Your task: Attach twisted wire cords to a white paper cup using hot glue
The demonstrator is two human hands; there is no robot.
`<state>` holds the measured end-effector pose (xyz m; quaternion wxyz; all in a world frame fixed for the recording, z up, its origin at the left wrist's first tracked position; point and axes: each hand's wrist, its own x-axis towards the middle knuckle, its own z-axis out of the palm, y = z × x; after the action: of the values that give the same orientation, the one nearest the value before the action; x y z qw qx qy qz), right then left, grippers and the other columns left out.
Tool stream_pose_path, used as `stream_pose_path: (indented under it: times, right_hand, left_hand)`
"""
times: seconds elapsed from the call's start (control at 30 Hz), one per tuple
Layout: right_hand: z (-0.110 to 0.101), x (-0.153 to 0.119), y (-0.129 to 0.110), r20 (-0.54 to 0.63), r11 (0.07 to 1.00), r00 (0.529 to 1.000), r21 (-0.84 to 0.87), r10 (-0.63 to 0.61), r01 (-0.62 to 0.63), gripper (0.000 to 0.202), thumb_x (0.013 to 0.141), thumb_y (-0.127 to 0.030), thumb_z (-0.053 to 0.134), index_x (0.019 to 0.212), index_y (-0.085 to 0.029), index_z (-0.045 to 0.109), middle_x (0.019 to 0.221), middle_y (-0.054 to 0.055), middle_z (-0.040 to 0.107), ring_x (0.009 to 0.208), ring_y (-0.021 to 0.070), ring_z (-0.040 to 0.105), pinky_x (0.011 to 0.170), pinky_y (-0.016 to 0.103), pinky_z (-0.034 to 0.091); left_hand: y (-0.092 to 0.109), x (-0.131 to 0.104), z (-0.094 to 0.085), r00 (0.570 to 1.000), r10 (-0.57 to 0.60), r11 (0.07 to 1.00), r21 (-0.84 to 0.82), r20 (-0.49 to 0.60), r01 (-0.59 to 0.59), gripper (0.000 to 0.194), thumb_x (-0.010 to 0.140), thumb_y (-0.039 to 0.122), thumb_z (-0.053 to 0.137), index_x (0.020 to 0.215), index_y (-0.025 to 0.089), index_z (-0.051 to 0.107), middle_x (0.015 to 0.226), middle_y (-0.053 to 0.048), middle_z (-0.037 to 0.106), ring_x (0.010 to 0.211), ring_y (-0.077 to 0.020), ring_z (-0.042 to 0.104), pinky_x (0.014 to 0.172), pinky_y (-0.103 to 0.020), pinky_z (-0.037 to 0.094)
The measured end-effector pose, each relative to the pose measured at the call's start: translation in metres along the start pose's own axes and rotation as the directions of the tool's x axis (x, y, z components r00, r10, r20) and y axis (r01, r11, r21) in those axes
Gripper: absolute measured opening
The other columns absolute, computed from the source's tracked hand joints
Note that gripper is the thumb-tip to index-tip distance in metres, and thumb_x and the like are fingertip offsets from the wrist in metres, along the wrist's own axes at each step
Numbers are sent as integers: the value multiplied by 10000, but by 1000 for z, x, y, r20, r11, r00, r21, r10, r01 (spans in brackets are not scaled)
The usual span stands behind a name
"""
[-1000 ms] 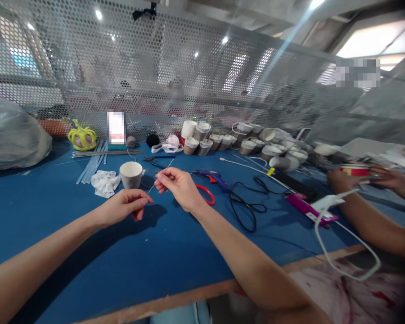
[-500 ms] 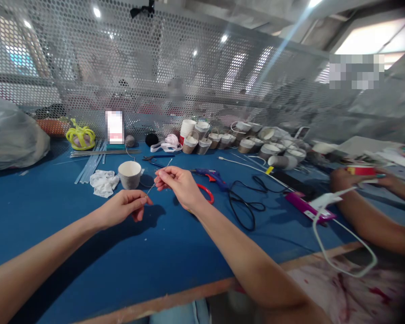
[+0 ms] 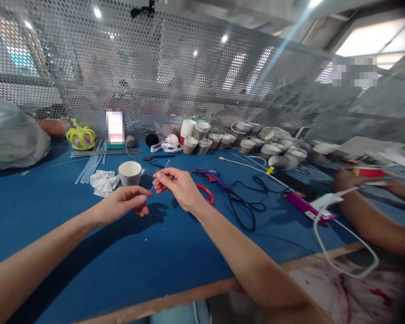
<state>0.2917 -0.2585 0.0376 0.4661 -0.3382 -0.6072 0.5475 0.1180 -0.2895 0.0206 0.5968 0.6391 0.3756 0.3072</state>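
A thin, pale metal wire (image 3: 168, 164) runs slantwise between my two hands above the blue table. My right hand (image 3: 177, 185) pinches it between thumb and fingertips, and its upper end sticks out beyond them. Lower down, my left hand (image 3: 130, 201) has thumb and forefinger closed on the wire's other end. Just behind my left hand stands a paper cup (image 3: 130, 176) wrapped in grey cord. Crumpled white tissue (image 3: 104, 182) lies to the cup's left. Red-handled scissors (image 3: 206, 193) are partly hidden behind my right hand.
A blue glue gun (image 3: 211, 176) with black cable lies right of my hands. Clear glue sticks (image 3: 86, 168), pliers (image 3: 158, 157) and several wrapped cups (image 3: 246, 145) sit farther back. A purple power strip (image 3: 307, 209) and another person's arm (image 3: 367, 211) are at the right.
My left hand has shifted slightly up and right along the wire, nearer my right hand, with its fingers a little more extended. The wire stays pinched; the cup has not moved.
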Motion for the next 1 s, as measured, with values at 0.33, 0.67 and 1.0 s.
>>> stream_pose_path:
  times: [0.33, 0.67, 1.0]
  right_hand:
    - [6, -6, 0, 127, 994, 990, -92, 66, -54, 134, 721, -256, 591, 706, -125, 562, 627, 10, 615, 544, 85, 577, 533, 223, 463]
    - [6, -7, 0, 94, 989, 984, 5, 148, -149, 123, 698, -239, 615, 693, -125, 568, 638, 18, 625, 565, 89, 591, 566, 232, 484]
    - [7, -7, -1, 115, 988, 983, 43, 141, -147, 170, 673, -277, 640, 689, -123, 571, 630, 17, 621, 559, 92, 589, 561, 234, 482]
  left_hand:
    - [-3, 0, 6, 996, 29, 996, 91, -81, -21, 254, 774, 370, 492, 685, 135, 530, 560, 21, 554, 503, -70, 477, 510, -200, 377]
    - [-8, 2, 3, 995, 35, 993, 116, -95, -24, 269, 773, 393, 488, 698, 137, 520, 567, 16, 562, 500, -73, 476, 483, -193, 356]
    - [-6, 1, 3, 994, 63, 986, 158, -91, -48, 271, 780, 374, 483, 658, 134, 519, 549, 16, 554, 489, -71, 466, 468, -188, 338]
